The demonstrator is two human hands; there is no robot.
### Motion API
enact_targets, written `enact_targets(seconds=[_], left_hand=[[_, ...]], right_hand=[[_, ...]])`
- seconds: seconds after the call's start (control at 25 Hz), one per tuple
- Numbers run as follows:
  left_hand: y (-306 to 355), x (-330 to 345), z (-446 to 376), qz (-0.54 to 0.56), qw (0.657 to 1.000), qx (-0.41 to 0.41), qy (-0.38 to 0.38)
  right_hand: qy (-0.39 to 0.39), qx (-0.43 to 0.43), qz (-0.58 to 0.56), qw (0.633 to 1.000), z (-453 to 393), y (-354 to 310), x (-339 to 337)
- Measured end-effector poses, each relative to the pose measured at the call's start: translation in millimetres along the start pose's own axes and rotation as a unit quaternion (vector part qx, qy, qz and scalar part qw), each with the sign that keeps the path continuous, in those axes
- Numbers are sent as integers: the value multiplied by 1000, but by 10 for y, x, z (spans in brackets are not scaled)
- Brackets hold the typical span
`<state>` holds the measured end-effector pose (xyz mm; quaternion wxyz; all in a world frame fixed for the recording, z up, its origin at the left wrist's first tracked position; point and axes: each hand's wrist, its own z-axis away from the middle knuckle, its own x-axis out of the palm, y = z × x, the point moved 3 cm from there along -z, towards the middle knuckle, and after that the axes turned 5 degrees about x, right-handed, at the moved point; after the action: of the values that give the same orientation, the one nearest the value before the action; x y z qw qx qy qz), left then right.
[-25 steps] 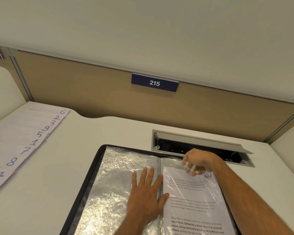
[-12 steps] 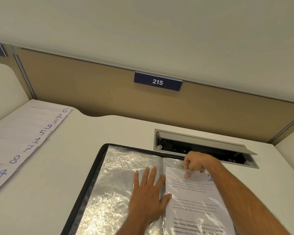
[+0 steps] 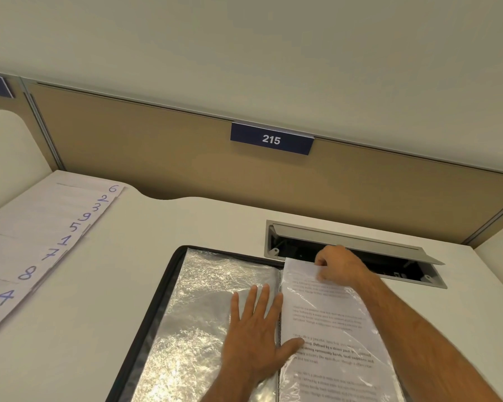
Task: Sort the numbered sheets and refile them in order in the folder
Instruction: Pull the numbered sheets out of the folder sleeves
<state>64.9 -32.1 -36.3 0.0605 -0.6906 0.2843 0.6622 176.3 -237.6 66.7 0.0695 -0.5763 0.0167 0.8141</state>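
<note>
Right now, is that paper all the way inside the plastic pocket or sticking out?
Sticking out. The sheet has its top edge past the folder top, pinched by the right hand; its lower part lies under shiny plastic.

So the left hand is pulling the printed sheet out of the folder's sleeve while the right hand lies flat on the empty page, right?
No, the hands are swapped. In the head view the right hand pinches the printed sheet at its top edge, while the left hand lies flat on the empty page.

Open folder (image 3: 169, 300) on desk — left hand (image 3: 254, 340) flat, right hand (image 3: 339, 264) pinching printed sheet (image 3: 331, 320).
</note>
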Motion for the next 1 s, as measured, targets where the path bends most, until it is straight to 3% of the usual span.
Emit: enact_targets(seconds=[0.6,0.76,1.0], left_hand=[[4,-16,-14,-11,1000,-1,10],[11,-19,-13,-16,1000,1,13],[9,4,-4,-17,1000,1,10]], right_hand=[[212,-56,156,963,-231,-120,-559],[243,-51,157,956,-241,-109,-756],[358,-73,143,920,-125,-42,-1217]])
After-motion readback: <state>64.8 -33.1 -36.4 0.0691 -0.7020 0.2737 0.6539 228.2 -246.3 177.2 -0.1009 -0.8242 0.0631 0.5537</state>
